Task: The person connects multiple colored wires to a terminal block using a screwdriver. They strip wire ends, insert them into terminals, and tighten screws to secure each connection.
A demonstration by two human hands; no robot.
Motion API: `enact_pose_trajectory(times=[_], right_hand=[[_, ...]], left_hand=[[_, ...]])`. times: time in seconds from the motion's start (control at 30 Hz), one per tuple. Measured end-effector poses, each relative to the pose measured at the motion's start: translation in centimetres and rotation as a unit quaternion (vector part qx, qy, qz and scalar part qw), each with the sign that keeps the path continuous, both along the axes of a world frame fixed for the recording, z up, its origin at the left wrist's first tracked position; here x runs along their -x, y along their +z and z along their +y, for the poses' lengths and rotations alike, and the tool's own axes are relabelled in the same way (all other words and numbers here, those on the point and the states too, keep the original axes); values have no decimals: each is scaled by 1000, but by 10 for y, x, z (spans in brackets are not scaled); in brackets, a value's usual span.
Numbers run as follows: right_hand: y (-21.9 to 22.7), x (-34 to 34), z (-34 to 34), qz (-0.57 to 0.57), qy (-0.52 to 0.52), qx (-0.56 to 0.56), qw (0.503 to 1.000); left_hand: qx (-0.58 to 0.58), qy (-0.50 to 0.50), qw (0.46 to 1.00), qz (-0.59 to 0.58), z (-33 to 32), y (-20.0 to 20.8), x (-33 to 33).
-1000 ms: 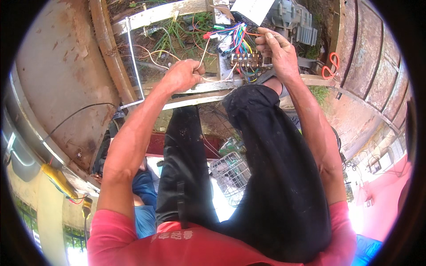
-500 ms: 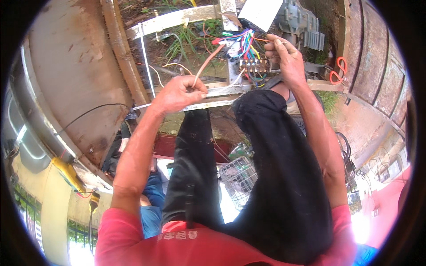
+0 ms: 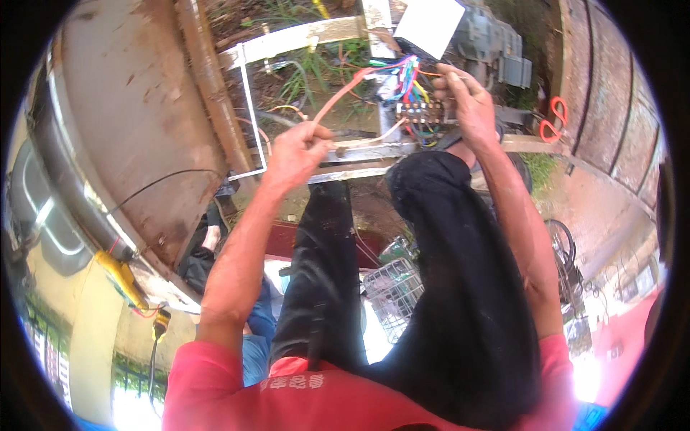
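Note:
My left hand [image 3: 298,152] is closed around a thick pinkish-orange cable [image 3: 338,97]. The cable bends up and to the right, and its far end meets a bundle of thin coloured wires [image 3: 408,77]. Right of that bundle, the fingertips of my right hand [image 3: 468,104] pinch a thin orange wire [image 3: 429,72] drawn out sideways from it. Just below the bundle is a dark terminal block [image 3: 420,112] with metal contacts, with several wires entering it from above and below. A pale wire [image 3: 384,136] runs from the block toward my left hand.
Whitish metal frame bars [image 3: 316,32] cross over grass and soil. A grey motor housing [image 3: 496,54] stands beside a white rectangular sheet [image 3: 431,27]. Orange-handled scissors [image 3: 553,121] hang at the right. A yellow tool [image 3: 121,280] lies at the left, and a wire basket [image 3: 395,291] sits below.
The view has shifted slightly, moving the scene right and down. The thick cable now curves more toward the coloured bundle. Both hands keep their grips.

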State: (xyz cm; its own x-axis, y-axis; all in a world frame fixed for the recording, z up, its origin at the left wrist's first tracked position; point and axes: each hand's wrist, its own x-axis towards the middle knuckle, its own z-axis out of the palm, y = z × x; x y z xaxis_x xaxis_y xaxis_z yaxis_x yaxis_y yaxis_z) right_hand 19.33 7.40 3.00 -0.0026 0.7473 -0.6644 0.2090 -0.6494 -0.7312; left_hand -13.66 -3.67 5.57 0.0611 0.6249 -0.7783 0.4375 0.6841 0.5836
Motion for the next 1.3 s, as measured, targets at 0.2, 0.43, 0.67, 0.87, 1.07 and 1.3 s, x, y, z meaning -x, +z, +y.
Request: enact_pose_trajectory(times=[0.2,0.43,0.67,0.87,1.07,1.3], right_hand=[[4,1,-9,-68,39,-60,995],[2,-8,-23,-245,264,-100,928],[-8,-8,-11,-171,336,2,926],[-11,-7,-8,-114,310,10,944],[-15,-6,-5,-74,284,42,955],[-1,-3,-8,-118,311,28,943]], left_hand=[[2,71,997,-6,-12,-23,15],[22,118,990,69,4,-23,20],[-225,-1,948,224,17,-20,-11],[-92,32,995,-3,21,-3,-94],[-119,16,993,-1,18,-10,-123],[-96,-2,995,35,-4,-1,-72]])
